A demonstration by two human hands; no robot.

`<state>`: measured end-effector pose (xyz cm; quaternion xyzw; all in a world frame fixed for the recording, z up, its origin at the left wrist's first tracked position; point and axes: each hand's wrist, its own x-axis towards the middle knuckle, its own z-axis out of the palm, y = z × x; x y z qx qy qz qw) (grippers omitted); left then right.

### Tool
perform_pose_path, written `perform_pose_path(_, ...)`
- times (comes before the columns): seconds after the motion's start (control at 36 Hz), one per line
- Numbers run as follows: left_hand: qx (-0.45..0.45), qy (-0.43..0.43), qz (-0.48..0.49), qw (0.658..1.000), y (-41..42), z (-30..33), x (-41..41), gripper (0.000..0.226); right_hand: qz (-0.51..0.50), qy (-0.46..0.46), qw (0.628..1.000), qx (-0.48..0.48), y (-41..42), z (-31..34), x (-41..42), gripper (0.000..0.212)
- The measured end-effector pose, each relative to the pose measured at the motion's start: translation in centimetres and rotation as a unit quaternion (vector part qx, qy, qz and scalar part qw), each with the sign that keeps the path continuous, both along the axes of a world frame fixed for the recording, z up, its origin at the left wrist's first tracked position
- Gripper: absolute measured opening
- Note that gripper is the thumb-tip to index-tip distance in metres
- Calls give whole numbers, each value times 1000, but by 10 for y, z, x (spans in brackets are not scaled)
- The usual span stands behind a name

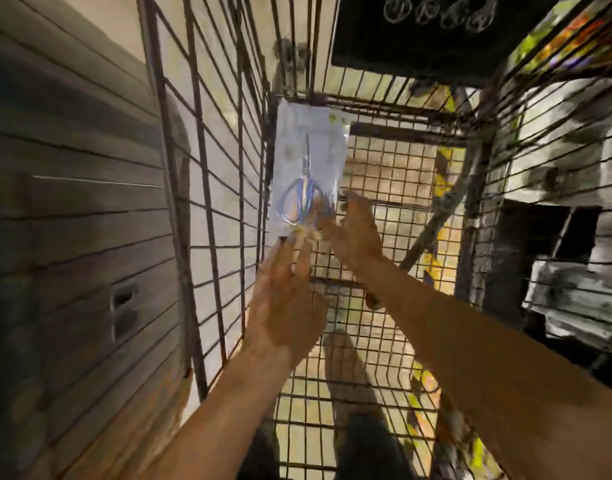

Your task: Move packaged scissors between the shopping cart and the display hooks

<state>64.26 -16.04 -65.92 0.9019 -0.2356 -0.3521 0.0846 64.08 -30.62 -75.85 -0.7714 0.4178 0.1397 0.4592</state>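
Observation:
A clear packet of blue-handled scissors (308, 168) stands upright inside the wire shopping cart (207, 188), close to its left wall and far corner. My left hand (284, 299) reaches up from below, its fingertips pinching the packet's bottom edge. My right hand (355, 237) comes in from the right and holds the lower right corner, with fingers showing through the clear plastic. The frame is blurred by motion. No display hooks are in view.
A grey slatted wall panel (72, 202) runs along the left of the cart. A black sign (419, 32) hangs at the cart's far end. Shelves with boxes (567, 237) stand to the right. My shoes (346, 372) show through the mesh floor.

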Motion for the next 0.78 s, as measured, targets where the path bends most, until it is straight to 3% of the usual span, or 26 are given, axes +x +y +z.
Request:
perform_pose_path(0.06, 32, -14, -38, 999, -4, 8, 0, 75, -20, 9, 1000, 3, 0, -6, 8, 59)
perform_pose_path(0.14, 57, 67, 0, 996, -9, 20, 9, 69, -56, 17, 998, 10, 0, -10, 16, 52)
perform_pose_path(0.22, 22, 69, 57, 996, -10, 13, 10, 72, -66, 16, 997, 27, -3, -16, 17, 42)
perform_pose_path(0.42, -12, 91, 108, 990, -14, -12, 11, 75, -79, 7, 995, 67, -27, -3, 5, 40)
perform_pose_path(0.64, -117, 14, 181, 976, -39, -42, 29, 65, -100, 15, 993, 56, -61, 20, -39, 36)
perform_pose_path(0.69, -116, 15, 198, 973, -45, -56, 40, 71, -129, 27, 990, 57, -67, 23, -52, 39)
perform_pose_path(0.78, -38, 22, 218, 975, -58, -81, 59, 82, -181, 8, 982, 58, -73, 25, -71, 41)
